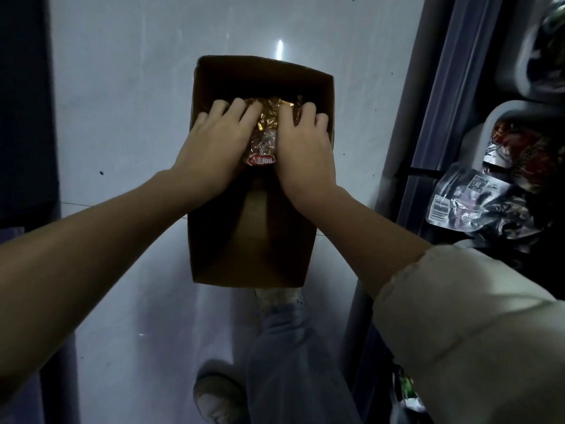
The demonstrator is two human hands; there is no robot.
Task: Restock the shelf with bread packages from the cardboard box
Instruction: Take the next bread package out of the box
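Gold-wrapped bread package sits half-hidden in the cardboard box, both hands' fingers clasping it.

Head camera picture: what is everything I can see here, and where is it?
Open brown cardboard box: one, brown, on the pale floor at centre, mostly bare inside.
Shiny gold and clear plastic bread package with a red logo: one seen, gold and clear, in the far end of the box, between both hands.
Pale glossy floor: one, grey-white, under the box.
Grey shelf unit: one, grey, along the right edge.
Dark foil snack packets with barcode labels: several, black, silver and red, on the shelf at right.
Left hand: one, bare, pressed on the package's left side.
Right hand: one, cream sleeve pushed up, on the package's right side.
Legs and shoes: grey trousers, light shoes, below the box.
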